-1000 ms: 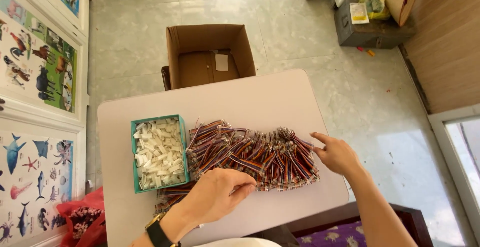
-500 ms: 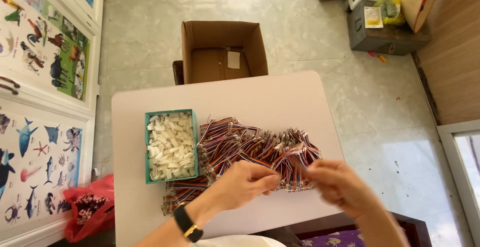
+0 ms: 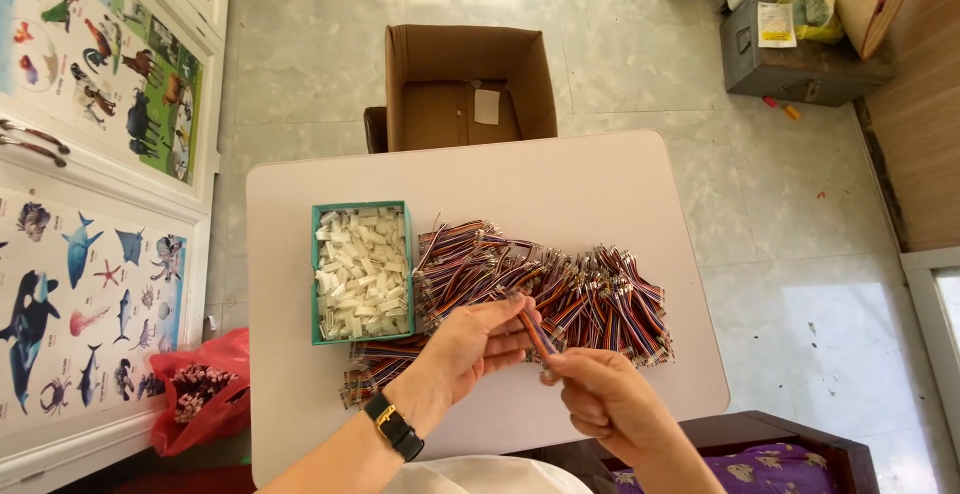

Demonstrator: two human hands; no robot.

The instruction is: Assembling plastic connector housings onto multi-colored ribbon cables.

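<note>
Pinching 1 wire bundle (image 3: 533,332) between both hands' fingers, left hand (image 3: 478,346) and right hand (image 3: 598,396), above the bench (image 3: 560,184), likely needing a white plug (image 3: 362,272) next.

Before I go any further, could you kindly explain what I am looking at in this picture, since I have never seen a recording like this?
There is no machine here: a person works with two bare hands, and the one picture comes from a camera worn on the head, looking down. The left hand, with a dark wristwatch, and the right hand meet over a pale table and hold one short bundle of coloured wires between them. On the table lie a big heap of similar wire bundles and a green tray filled with small white plastic pieces. Beyond the table an open cardboard box stands on the tiled floor. Animal posters are at the left, and a red bag lies below them.
</note>
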